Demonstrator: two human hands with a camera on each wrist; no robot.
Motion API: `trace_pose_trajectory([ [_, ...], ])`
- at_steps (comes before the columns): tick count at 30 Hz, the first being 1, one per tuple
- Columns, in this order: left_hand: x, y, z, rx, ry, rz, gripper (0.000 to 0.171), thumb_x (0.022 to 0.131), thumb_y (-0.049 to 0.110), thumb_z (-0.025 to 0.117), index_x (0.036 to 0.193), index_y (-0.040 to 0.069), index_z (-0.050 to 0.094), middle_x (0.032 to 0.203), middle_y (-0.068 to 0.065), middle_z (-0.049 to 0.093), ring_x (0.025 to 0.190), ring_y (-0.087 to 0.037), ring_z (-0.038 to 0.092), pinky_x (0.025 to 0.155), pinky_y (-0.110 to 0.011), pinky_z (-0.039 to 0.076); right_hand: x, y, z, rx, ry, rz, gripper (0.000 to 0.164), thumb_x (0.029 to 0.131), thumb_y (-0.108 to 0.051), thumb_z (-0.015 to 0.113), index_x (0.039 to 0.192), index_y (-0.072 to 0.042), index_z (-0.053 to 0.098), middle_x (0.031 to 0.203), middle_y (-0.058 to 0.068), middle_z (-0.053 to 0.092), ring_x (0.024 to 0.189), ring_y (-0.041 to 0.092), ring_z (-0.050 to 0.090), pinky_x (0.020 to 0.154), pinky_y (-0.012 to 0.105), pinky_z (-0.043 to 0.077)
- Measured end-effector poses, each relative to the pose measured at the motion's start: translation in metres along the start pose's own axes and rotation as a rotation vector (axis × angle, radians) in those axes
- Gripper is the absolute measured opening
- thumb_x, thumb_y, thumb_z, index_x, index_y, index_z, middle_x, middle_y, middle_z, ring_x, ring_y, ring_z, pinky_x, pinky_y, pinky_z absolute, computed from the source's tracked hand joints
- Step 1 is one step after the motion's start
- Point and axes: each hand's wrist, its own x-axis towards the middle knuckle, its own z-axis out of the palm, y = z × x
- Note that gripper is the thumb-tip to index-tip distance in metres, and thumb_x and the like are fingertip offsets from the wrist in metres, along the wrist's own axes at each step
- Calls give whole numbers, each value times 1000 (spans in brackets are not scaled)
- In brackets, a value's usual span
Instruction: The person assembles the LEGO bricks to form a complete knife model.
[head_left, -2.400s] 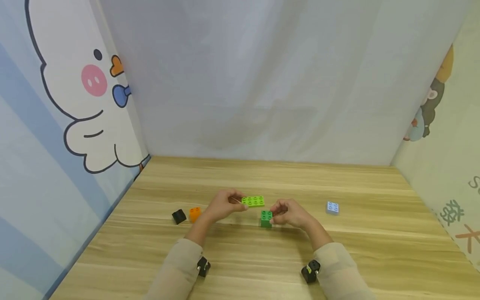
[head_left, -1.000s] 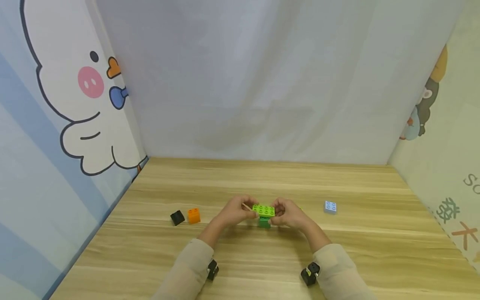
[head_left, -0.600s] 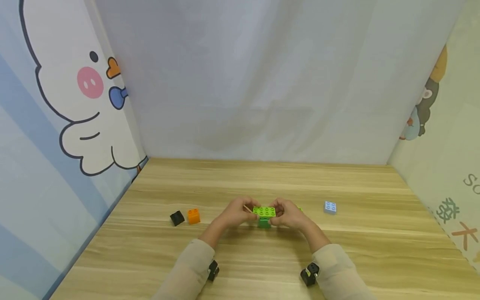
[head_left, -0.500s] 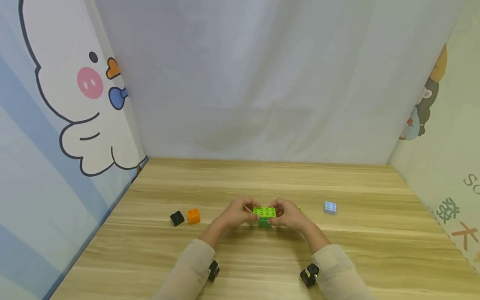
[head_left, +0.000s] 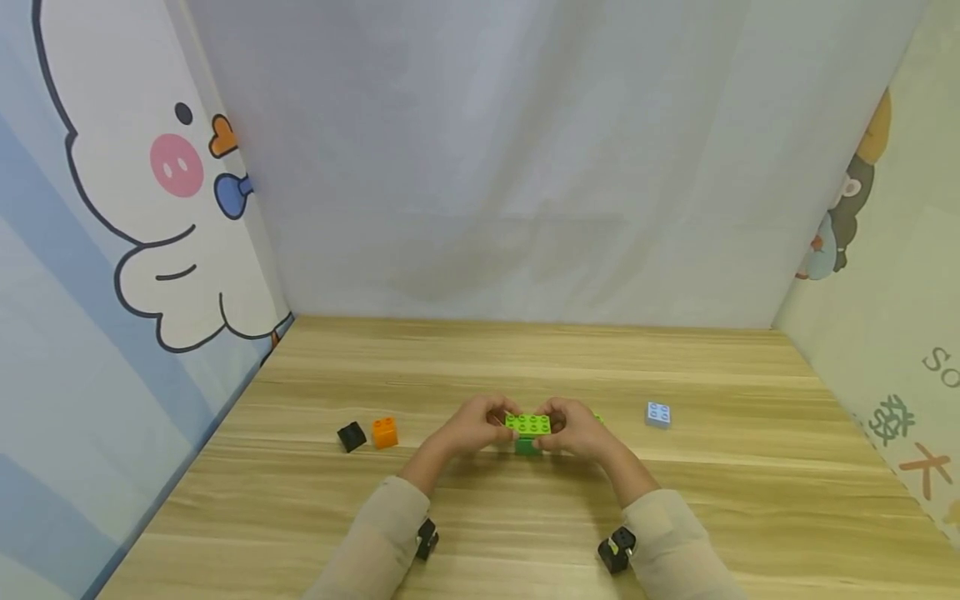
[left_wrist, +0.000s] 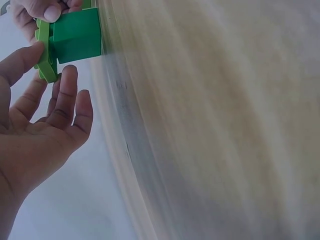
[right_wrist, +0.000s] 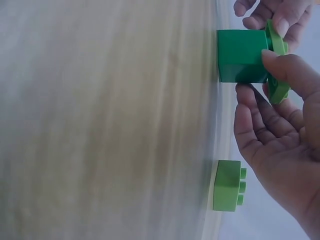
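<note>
Watching remotely, I read my clock from the middle of the head view, where most of the work lies toward 6 o'clock. The left hand [head_left: 474,425] has its grip pinched on a lime plate [head_left: 528,425] from the plate's 9 o'clock end. At 3 o'clock of the pair, the right hand [head_left: 576,427] has its grip closed round a dark green block [head_left: 527,447], thumb on the block's upper edge. The block stands on the worktop [head_left: 480,517] with the plate on top; my wrist views show the plate slightly tilted, a narrow gap between them. Around that stack, I see a black brick [head_left: 352,437] and an orange brick [head_left: 385,432] side by side at 9 o'clock, a lime brick [right_wrist: 227,186] near 2, partly behind the right hand, and a pale blue brick [head_left: 657,415] toward 3. Farther out at 3, I can read "發" [head_left: 892,419] and "SO" [head_left: 941,367] on the wall [head_left: 877,350], above a red cross-shaped mark [head_left: 926,469].
</note>
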Motion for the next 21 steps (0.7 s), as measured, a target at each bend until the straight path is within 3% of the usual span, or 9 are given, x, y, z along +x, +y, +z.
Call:
trace_pose_trajectory([
  [7,-1,-1,-1,6,-21,20,28,81,4,69,108,2,62,90,-8,56,78,-18,53,67,-30,46,0,-4,0,-24,-26,-4,40,75,2,74,109,6,54,87,7,60,75,21,57,64,31,49],
  [12,-2,-1,-1,-12,-35,17,29,81,2,68,108,2,62,89,-6,56,78,-18,54,66,-29,47,0,-4,0,8,-41,12,34,74,4,74,103,6,56,88,8,61,80,23,60,68,34,50],
  [21,-1,0,0,-2,-28,18,28,79,2,69,107,2,62,89,-5,57,78,-17,54,67,-29,47,1,-2,0,-45,-35,6,31,74,2,74,99,5,57,85,6,60,76,19,59,65,31,49],
])
